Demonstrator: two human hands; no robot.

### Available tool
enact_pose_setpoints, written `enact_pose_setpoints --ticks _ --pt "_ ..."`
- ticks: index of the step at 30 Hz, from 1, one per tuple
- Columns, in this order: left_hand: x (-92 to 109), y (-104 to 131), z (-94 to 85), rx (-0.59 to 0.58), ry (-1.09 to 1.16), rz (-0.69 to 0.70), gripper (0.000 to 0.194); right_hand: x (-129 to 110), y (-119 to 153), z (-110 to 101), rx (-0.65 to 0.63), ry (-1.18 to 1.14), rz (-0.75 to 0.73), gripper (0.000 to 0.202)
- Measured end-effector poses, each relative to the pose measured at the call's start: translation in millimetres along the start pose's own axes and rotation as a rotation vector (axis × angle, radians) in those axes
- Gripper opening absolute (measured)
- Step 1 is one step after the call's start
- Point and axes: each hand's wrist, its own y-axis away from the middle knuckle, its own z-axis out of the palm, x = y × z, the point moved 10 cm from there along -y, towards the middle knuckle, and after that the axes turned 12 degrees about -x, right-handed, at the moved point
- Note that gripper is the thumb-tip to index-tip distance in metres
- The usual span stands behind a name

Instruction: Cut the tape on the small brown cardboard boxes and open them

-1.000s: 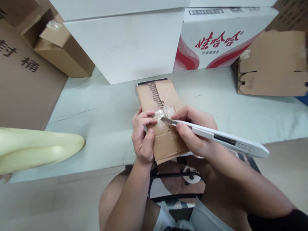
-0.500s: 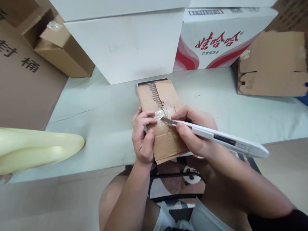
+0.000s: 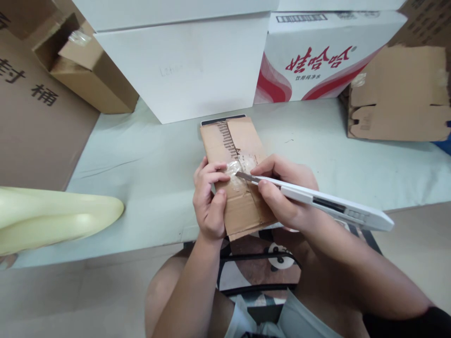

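A flat brown cardboard piece (image 3: 243, 206) lies at the front edge of the table, its near end sticking out past the edge. Clear tape (image 3: 233, 168) covers a patch at its middle. My left hand (image 3: 211, 202) grips the cardboard's left side, thumb and fingers on its top. In my right hand (image 3: 289, 188) is a white utility knife (image 3: 327, 203), its blade out and its tip at the tape. The right hand's lower part rests by the cardboard's right side. Behind the cardboard, the edge of a dark, flat object with a pale rim (image 3: 225, 119) shows.
White boxes (image 3: 183, 70) and a red-and-white printed carton (image 3: 317, 61) line the back. An open cardboard box (image 3: 102, 80) stands at back left, a folded carton (image 3: 401, 98) at right. A pale yellow rounded object (image 3: 63, 218) lies at left on the table covering (image 3: 151, 188).
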Motion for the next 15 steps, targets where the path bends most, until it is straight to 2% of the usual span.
enact_pose_setpoints --ticks 15 --pt "0.2 0.2 -0.4 0.006 -0.032 -0.002 0.017 0.0 1.0 0.0 -0.001 -0.001 -0.004 0.005"
